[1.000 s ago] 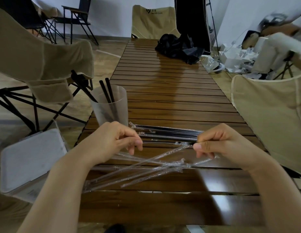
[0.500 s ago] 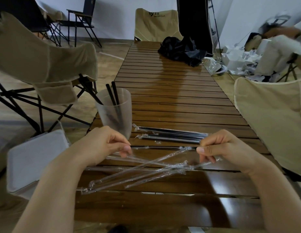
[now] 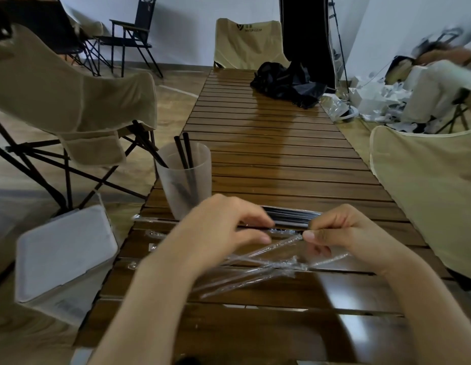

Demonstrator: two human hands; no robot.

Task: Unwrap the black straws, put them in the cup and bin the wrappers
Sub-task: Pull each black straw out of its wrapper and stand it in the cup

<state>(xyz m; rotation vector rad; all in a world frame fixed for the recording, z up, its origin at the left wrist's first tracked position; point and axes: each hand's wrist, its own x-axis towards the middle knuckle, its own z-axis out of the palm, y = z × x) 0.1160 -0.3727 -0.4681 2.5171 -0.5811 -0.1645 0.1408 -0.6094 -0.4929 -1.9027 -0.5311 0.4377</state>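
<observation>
— What are the hands doing?
— At lower centre, the left hand (image 3: 224, 227) and right hand (image 3: 342, 230) each pinch an end of one thin black straw in clear plastic wrapper (image 3: 284, 229).
— And the cup?
— The frosted translucent plastic cup (image 3: 185, 180), centre-left on the brown slatted wooden table (image 3: 268, 143), holds black straws.

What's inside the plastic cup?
Black straws stand in the frosted cup, tops poking above its rim. Two show clearly; the left hand hides the cup's bottom.

Black straws (image 3: 186, 156), frosted cup (image 3: 185, 180), brown slatted table (image 3: 281, 164)
</observation>
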